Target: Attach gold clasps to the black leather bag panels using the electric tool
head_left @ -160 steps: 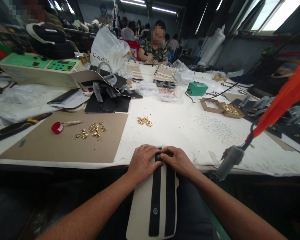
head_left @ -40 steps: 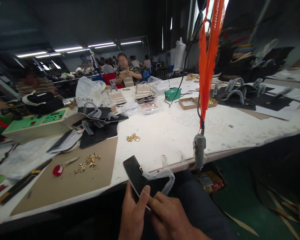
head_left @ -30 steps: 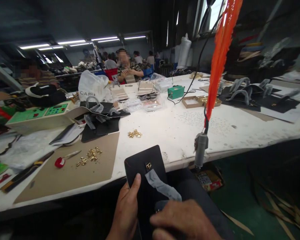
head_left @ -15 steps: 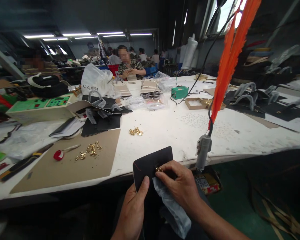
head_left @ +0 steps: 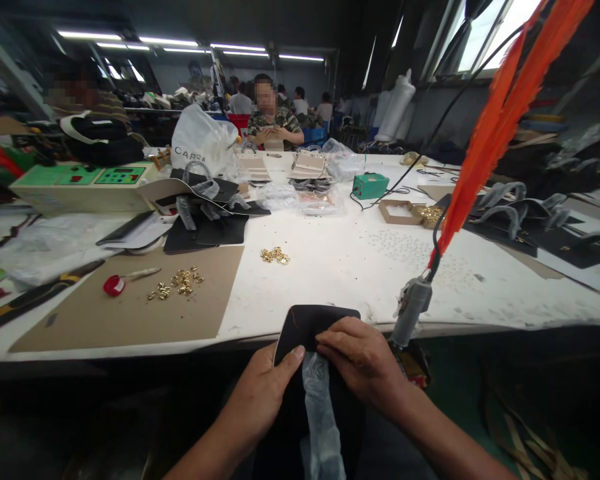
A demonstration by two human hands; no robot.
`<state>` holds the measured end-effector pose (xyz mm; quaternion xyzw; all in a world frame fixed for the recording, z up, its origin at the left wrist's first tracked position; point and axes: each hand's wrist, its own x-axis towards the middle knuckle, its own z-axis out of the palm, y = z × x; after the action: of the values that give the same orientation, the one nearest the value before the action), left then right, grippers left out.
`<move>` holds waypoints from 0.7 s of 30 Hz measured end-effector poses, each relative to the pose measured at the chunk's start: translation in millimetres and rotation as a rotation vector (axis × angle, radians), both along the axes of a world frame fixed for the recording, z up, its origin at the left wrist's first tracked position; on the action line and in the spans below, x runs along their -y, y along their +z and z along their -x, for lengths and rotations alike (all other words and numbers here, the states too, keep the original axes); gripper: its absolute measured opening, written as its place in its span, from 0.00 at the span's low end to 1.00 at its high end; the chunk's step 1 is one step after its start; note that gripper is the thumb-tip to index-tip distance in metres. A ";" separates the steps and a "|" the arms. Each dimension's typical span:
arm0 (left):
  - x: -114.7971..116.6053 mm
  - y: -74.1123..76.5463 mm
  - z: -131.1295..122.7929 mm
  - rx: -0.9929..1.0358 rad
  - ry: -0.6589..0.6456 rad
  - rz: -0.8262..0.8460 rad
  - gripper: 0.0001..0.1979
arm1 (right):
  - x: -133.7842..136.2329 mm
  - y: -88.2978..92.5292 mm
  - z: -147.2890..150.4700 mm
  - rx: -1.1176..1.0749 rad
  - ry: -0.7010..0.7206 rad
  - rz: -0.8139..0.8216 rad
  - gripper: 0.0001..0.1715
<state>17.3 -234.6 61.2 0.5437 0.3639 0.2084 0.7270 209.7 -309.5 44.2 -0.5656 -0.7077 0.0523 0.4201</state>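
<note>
A black leather-like bag panel (head_left: 325,319) with rounded corners is held at the table's near edge. My left hand (head_left: 267,387) is closed on its left edge, thumb on the face. My right hand (head_left: 363,353) is pinched against the panel's face; its fingertips hide the gold metal fitting seen there earlier. A strap wrapped in clear plastic (head_left: 323,413) hangs down from the panel between my hands. On the white table ahead lies a small heap of gold metal fittings (head_left: 275,255). More gold fittings (head_left: 183,283) lie on brown cardboard (head_left: 130,327) at the left.
A grey electric screwdriver (head_left: 413,310) hangs on a cable with orange ribbon (head_left: 510,120) near my right hand. Beyond are a green box (head_left: 371,186), a small cardboard box (head_left: 397,212) and stacked black panels (head_left: 205,233). A person (head_left: 273,127) sits across the table.
The panel has turned more upright, and its wrapped strap now hangs almost straight down. My right fingers have closed over the gold fitting, which no longer shows. The camera view has shifted slightly.
</note>
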 end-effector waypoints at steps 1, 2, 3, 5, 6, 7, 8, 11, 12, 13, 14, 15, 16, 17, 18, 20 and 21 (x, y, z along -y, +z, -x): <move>-3.8 1.8 2.1 -0.020 -0.035 -0.024 0.22 | -2.1 4.6 -5.2 0.030 0.071 0.040 0.11; -7.3 3.4 3.8 -0.034 -0.059 -0.043 0.22 | -4.6 9.7 -9.7 0.050 0.136 0.085 0.12; -10.3 4.6 5.1 -0.038 -0.071 -0.053 0.21 | -7.5 14.8 -13.2 0.058 0.191 0.131 0.13; -14.2 6.0 6.3 -0.023 -0.064 -0.040 0.21 | -13.4 22.0 -16.8 0.016 0.247 0.208 0.13; -15.1 6.2 6.2 -0.007 -0.050 -0.009 0.21 | -16.0 23.1 -17.3 -0.045 0.235 0.232 0.12; -15.3 6.0 5.7 0.016 -0.032 0.036 0.21 | -18.1 22.2 -17.2 -0.125 0.193 0.240 0.10; -14.9 5.6 5.0 0.043 -0.017 0.092 0.21 | -19.6 19.5 -16.7 -0.210 0.129 0.230 0.10; -13.1 4.9 2.3 0.106 0.027 0.274 0.23 | -18.7 4.6 -15.2 -0.364 -0.167 0.117 0.13; -12.9 5.1 1.3 0.122 0.048 0.316 0.23 | -16.6 -1.0 -14.7 -0.382 -0.266 0.077 0.15; -13.2 5.7 0.2 0.134 0.077 0.346 0.24 | -13.7 -6.4 -14.1 -0.408 -0.345 0.063 0.18; -14.0 6.5 -0.9 0.143 0.109 0.371 0.24 | -10.4 -11.2 -13.4 -0.459 -0.392 0.085 0.23; -15.1 7.4 -1.9 0.152 0.140 0.393 0.25 | -6.9 -15.5 -12.5 -0.541 -0.392 0.160 0.28; -16.5 8.1 -2.6 0.155 0.161 0.421 0.25 | -3.7 -19.1 -11.4 -0.654 -0.357 0.267 0.31; -17.7 8.3 -3.0 0.156 0.172 0.455 0.24 | -1.2 -22.0 -10.3 -0.785 -0.309 0.372 0.32; -18.6 7.8 -2.8 0.160 0.172 0.489 0.24 | 0.2 -24.2 -9.3 -0.917 -0.270 0.444 0.33; -17.9 4.6 -0.4 0.188 0.164 0.509 0.23 | -1.5 -26.6 -8.2 -1.132 -0.262 0.448 0.34; -15.9 2.1 1.9 0.209 0.164 0.487 0.22 | -4.5 -27.0 -8.5 -1.207 -0.295 0.396 0.35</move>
<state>15.5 -218.6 63.3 0.2973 0.3691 0.2277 0.8506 218.2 -305.0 17.2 -0.5947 -0.2394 0.4321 0.6342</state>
